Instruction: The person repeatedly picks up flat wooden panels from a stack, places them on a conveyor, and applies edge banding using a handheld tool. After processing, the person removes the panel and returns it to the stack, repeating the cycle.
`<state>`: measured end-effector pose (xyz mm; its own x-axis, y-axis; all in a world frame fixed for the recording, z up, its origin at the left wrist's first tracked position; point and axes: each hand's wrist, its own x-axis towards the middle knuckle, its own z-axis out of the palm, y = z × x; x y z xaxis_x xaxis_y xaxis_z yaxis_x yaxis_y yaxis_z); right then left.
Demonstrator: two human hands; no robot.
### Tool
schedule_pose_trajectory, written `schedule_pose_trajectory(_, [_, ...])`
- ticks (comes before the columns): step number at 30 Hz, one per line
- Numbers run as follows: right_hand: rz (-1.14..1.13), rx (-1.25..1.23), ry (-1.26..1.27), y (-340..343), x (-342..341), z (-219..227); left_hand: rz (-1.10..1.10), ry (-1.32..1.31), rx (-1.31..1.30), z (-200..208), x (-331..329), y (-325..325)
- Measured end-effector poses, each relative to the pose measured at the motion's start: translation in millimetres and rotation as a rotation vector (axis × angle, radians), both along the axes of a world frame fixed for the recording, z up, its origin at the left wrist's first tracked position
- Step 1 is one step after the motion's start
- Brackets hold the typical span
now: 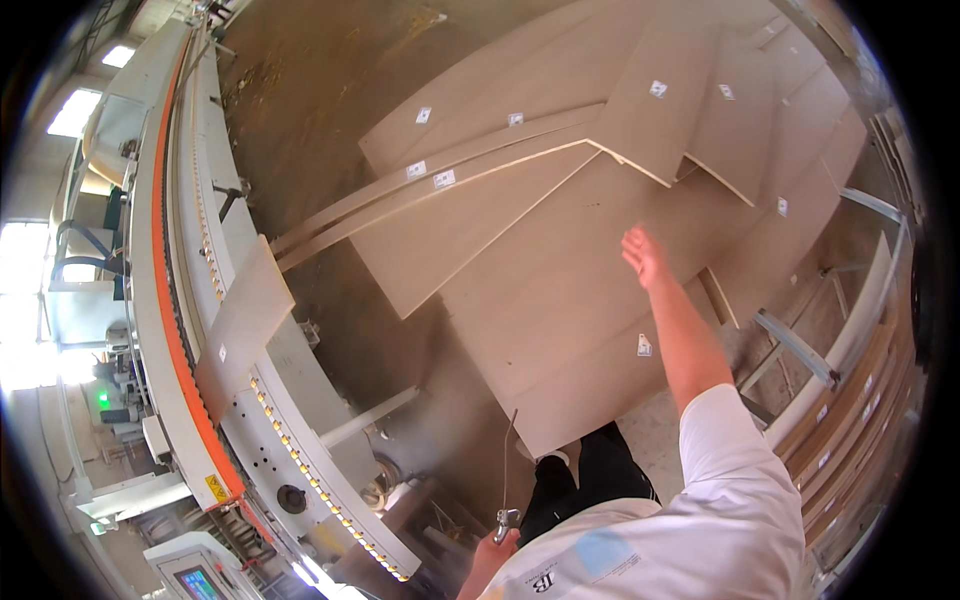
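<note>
A slim silver metal air gun with a long, thin, slightly bent tube [508, 519] sits in the left hand [490, 560], whose fingers are wrapped around its body, just off the near edge of a large flat brown panel [570, 310]; the tube points away from the person, its tip beside that panel's near left corner. The right hand [646, 256] is stretched out over the same panel, away from its near edge, with fingers loosely extended and nothing visible in its grasp; whether it touches the surface I cannot tell. A small white paper label [644, 345] lies on the panel toward its near right corner. Past the panel's far edge, more brown panels [655, 90] overlap at angles, and 2 long narrow brown strips [480, 160] reach out to the left, bearing labels of their own. Left of the panels, across a stretch of brown floor [310, 60], runs a long white machine with an orange stripe and a row of small yellow rollers [345, 480]; a rectangular brown board [250, 320] lies across it. On the right stand a grey metal tube frame [795, 345] and stacked brown boards [850, 430].
</note>
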<state>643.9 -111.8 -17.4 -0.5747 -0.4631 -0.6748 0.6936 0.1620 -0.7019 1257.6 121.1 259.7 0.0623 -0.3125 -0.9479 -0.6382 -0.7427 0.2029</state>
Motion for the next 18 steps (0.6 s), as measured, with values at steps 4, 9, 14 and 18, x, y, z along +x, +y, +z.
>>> schedule_pose_trajectory(4, [-0.160, -0.021, -0.027, -72.1, -68.2, -22.0, 0.039, -0.021, 0.056, -5.1, -24.6, -2.1])
schedule_pose_trajectory(9, [-0.478, -0.125, -0.135, -123.5, -111.4, -21.1, 0.031, -0.080, 0.180, -12.9, -58.6, -12.9])
schedule_pose_trajectory(14, [-0.498, -0.134, -0.077, -118.4, -141.9, -36.4, -0.046, -0.133, 0.232, -10.8, -86.4, -31.4])
schedule_pose_trajectory(18, [-0.575, -0.068, -0.011, -85.6, -155.1, -44.1, -0.109, -0.030, 0.150, -24.9, -72.2, -22.9])
